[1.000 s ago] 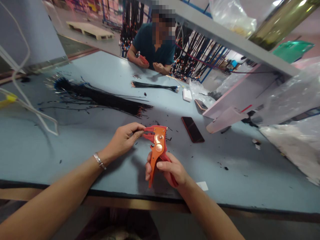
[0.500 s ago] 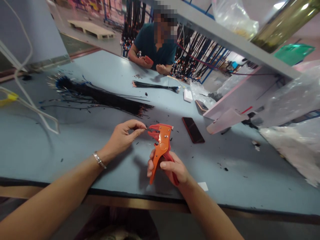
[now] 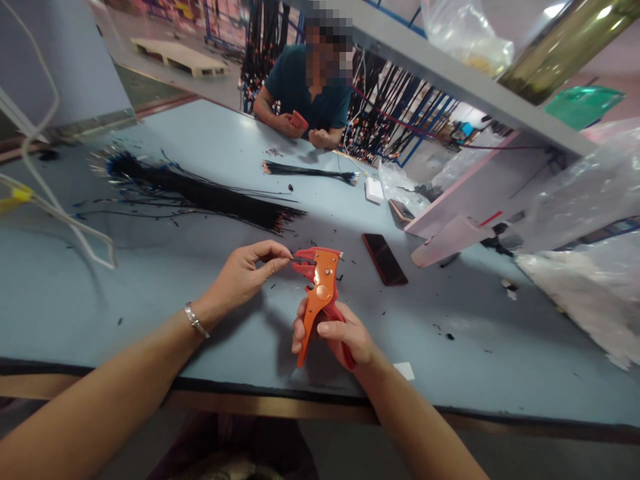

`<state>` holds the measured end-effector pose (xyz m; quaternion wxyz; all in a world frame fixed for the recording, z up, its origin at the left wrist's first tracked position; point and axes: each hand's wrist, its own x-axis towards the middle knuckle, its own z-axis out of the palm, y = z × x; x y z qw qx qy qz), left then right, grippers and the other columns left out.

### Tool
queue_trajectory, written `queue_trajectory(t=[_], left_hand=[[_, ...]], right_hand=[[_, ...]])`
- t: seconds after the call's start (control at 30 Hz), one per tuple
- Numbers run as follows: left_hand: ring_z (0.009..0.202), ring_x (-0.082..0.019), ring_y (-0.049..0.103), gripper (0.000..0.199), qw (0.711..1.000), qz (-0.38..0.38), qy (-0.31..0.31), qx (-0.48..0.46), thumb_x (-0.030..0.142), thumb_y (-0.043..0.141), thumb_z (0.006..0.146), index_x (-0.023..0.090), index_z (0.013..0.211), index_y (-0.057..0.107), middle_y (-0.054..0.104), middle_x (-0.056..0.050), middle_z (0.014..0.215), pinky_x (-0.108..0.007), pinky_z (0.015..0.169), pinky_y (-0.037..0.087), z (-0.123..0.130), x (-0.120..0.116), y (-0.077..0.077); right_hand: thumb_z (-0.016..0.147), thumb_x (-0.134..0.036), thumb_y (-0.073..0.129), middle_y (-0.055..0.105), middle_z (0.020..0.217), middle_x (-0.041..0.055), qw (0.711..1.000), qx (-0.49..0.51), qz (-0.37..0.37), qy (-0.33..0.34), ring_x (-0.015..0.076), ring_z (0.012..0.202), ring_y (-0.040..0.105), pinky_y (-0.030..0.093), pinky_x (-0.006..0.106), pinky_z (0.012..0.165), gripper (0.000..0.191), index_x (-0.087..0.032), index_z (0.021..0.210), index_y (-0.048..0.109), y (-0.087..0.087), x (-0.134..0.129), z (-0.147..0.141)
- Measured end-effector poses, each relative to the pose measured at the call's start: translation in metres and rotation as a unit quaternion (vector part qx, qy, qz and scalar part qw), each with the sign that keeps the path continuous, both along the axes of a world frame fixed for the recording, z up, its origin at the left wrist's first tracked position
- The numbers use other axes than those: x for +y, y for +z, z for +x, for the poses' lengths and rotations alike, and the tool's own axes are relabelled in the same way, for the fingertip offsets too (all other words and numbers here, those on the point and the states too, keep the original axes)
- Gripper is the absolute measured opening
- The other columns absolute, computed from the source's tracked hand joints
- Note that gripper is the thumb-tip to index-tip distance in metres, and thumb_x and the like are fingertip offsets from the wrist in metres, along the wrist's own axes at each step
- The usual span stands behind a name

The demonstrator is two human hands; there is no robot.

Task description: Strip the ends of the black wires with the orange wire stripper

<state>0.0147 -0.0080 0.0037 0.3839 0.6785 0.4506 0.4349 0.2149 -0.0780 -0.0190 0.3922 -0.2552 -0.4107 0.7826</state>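
My right hand [image 3: 340, 330] is wrapped round the handles of an orange and red wire stripper [image 3: 323, 280], held upright over the table. Its red jaws point left, towards my left hand [image 3: 255, 267]. Thumb and forefinger of that hand pinch a thin black wire [image 3: 296, 259], whose end lies between the jaws. How far the wire reaches into the tool is hard to see. Beyond my left hand lies a large bundle of black wires [image 3: 200, 190], with blue and silver ends at the left and coppery ends at the right.
A co-worker [image 3: 307, 93] sits across the table holding a red object. A smaller wire bundle [image 3: 310, 172], a white box [image 3: 373, 190] and a dark phone [image 3: 385, 259] lie on the table [image 3: 240, 127]. Small black scraps are scattered about. A shelf [image 3: 450, 80] juts in at right.
The whole view shifts slightly to the left. Both hands, the wire stripper and the wire keep nearly the same position relative to each other.
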Motion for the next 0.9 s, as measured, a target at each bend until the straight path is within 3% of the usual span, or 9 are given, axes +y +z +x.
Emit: queue_trajectory(t=[0.67, 0.9], left_hand=[[0.078, -0.016, 0.061, 0.022, 1.0, -0.012, -0.016, 0.007, 0.038, 0.059, 0.085, 0.017, 0.086, 0.066, 0.069, -0.002, 0.083, -0.027, 0.076, 0.049, -0.0002, -0.0013, -0.0015], [0.076, -0.017, 0.06, 0.022, 1.0, -0.01, 0.006, 0.005, 0.038, 0.06, 0.083, 0.017, 0.083, 0.066, 0.068, -0.002, 0.08, -0.027, 0.075, 0.049, 0.0015, -0.0026, 0.0021]], right_hand=[[0.075, -0.033, 0.075, 0.065, 0.079, 0.0051, 0.999, -0.026, 0.004, -0.019, 0.0188, 0.066, 0.066, 0.053, 0.032, 0.06, 0.035, -0.012, 0.098, 0.06, -0.0054, 0.0014, -0.0003], [0.073, -0.034, 0.078, 0.067, 0.079, 0.0046, 0.999, -0.027, -0.001, -0.023, 0.0186, 0.064, 0.066, 0.054, 0.031, 0.06, 0.038, -0.012, 0.097, 0.06, -0.0059, 0.0025, -0.0004]])
